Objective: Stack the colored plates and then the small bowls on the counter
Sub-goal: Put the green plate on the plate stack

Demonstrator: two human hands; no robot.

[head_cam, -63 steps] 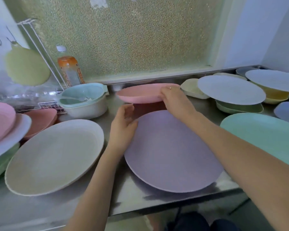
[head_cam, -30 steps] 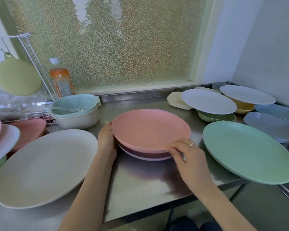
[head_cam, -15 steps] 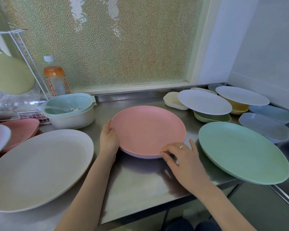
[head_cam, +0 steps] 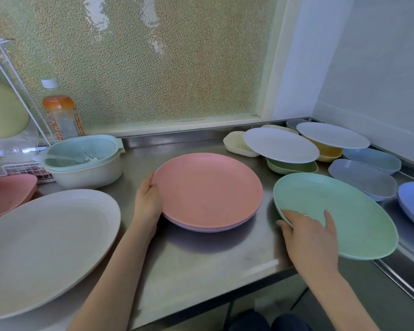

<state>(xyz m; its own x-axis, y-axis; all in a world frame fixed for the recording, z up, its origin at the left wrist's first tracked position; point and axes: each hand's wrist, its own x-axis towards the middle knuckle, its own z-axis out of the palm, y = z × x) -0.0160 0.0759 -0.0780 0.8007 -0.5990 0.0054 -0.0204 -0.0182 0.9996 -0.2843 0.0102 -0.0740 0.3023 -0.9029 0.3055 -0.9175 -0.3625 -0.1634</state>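
A pink plate (head_cam: 208, 189) lies stacked on a purple plate (head_cam: 201, 228) in the middle of the steel counter (head_cam: 201, 256). My left hand (head_cam: 147, 199) holds the stack's left rim, fingers curled on the edge. My right hand (head_cam: 308, 237) grips the near-left rim of a green plate (head_cam: 344, 211), thumb on top, fingers under the edge. A large cream plate (head_cam: 46, 244) sits at the left. Two pale plates (head_cam: 280, 144) (head_cam: 332, 134) rest on small bowls at the back right, among them green (head_cam: 294, 167), yellow (head_cam: 330, 151) and blue bowls (head_cam: 361, 177).
A mint colander in a white bowl (head_cam: 86, 161) stands at the back left beside a bottle (head_cam: 62, 113) and a wire rack (head_cam: 19, 168). Pink dishes (head_cam: 7, 192) sit at the far left. The counter's front edge runs just below my forearms.
The pink plate came down onto the purple one. My right hand left the stack's rim and moved right onto the green plate's edge. My left hand stays on the stack.
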